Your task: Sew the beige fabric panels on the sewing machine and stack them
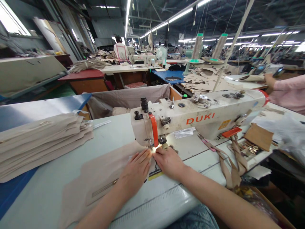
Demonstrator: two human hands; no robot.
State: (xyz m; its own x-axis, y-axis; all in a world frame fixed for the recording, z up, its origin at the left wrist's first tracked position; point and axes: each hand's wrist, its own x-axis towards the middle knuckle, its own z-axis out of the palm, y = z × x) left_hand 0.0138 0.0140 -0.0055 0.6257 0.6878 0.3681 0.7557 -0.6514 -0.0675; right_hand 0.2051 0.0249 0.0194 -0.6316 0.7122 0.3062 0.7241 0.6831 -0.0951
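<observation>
We judge the work to be partway along: a flat beige fabric panel (100,171) lies beneath our left grip (137,167) and spreads left of it across the pale green surface (47,197), its far edge reaching the lit needle area of a cream metal sewing machine with orange lettering (176,114), just beyond both grips. The left grip is flat, fingers extended on the fabric. The right grip (170,162), close beside it, has its fingers bent; we cannot tell whether they pinch the panel. A narrow rectangular slot with a metallic piece (103,192), left of and nearer us than the left grip, looks already set in. What seems left is the stitching by our fingertips, which hide any seam. Well left of the grips sits a layered stack of beige fabric pieces (43,140); we cannot tell whether these are finished or waiting.
</observation>
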